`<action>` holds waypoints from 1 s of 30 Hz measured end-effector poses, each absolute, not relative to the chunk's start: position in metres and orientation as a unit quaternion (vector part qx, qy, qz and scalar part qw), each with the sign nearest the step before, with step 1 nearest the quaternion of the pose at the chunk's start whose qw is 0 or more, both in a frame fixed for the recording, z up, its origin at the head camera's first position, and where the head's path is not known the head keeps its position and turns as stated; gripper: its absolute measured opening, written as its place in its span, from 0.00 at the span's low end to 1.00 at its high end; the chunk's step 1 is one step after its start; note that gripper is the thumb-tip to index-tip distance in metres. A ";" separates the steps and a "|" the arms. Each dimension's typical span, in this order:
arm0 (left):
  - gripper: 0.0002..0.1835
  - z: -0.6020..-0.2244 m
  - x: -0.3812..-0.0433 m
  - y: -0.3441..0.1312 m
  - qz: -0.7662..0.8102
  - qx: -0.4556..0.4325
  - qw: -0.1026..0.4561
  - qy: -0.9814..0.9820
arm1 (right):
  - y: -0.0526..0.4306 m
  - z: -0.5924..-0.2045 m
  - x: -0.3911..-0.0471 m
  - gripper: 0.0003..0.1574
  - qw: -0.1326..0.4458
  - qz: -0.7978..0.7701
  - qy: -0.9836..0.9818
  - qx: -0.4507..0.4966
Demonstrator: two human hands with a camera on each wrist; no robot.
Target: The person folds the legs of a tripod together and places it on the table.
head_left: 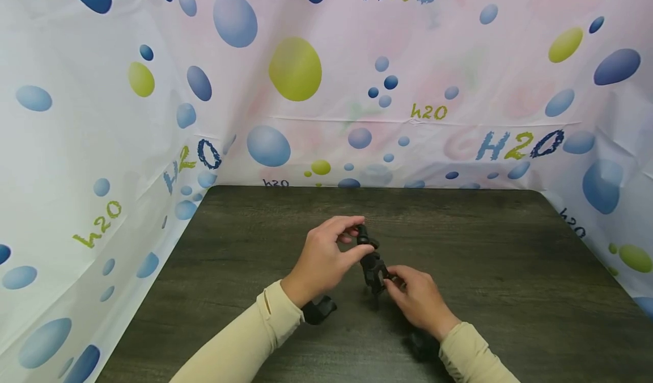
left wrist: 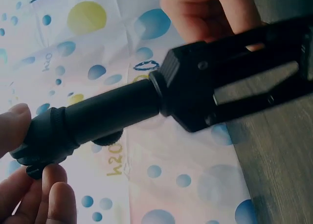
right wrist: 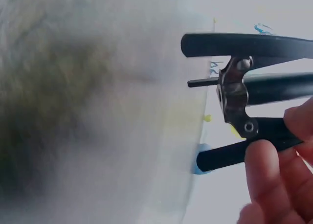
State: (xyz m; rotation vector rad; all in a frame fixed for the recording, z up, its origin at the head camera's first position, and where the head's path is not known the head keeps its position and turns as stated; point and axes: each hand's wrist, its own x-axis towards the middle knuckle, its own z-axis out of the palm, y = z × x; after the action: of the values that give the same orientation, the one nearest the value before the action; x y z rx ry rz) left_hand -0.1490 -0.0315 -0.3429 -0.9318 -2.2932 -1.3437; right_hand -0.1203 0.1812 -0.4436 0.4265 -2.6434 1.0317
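Over the middle of the table, both hands hold a small black tripod (head_left: 371, 264) with its legs pointing down. My left hand (head_left: 322, 258) pinches its upper end; in the left wrist view, the thumb and fingers grip the ribbed collar (left wrist: 46, 136) at the end of the tube (left wrist: 115, 104). With thumb and fingertips, my right hand (head_left: 419, 302) holds one tripod leg (right wrist: 225, 154), as the right wrist view shows. The legs stand partly spread around a metal bracket (right wrist: 234, 97), and a thin rod (right wrist: 203, 82) sticks out between them.
The dark wood-grain table (head_left: 255, 230) stretches out on both sides of the hands. Behind it and at its sides hangs a white curtain (head_left: 326, 145) with blue and green spots. Small black objects show under the left wrist (head_left: 318, 310) and the right wrist (head_left: 423, 343).
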 end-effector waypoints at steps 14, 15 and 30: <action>0.25 -0.357 -0.150 -0.049 -0.472 -0.287 0.148 -0.821 | 0.198 -0.434 -0.121 0.11 0.246 0.198 -0.934 0.167; 0.24 -0.359 -0.150 -0.051 -0.471 -0.285 0.147 -0.822 | 0.198 -0.434 -0.120 0.11 0.244 0.196 -0.935 0.166; 0.21 -0.387 -0.148 -0.068 -0.451 -0.273 0.113 -0.842 | 0.205 -0.438 -0.120 0.12 0.283 0.146 -0.932 0.173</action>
State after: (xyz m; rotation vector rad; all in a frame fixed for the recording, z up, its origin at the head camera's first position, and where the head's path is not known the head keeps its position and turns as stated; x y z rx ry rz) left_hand -0.1476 -0.0685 -0.3872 -0.8018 -2.4709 -1.3249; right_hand -0.1198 0.2052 -0.4384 0.4639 -2.4950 0.3897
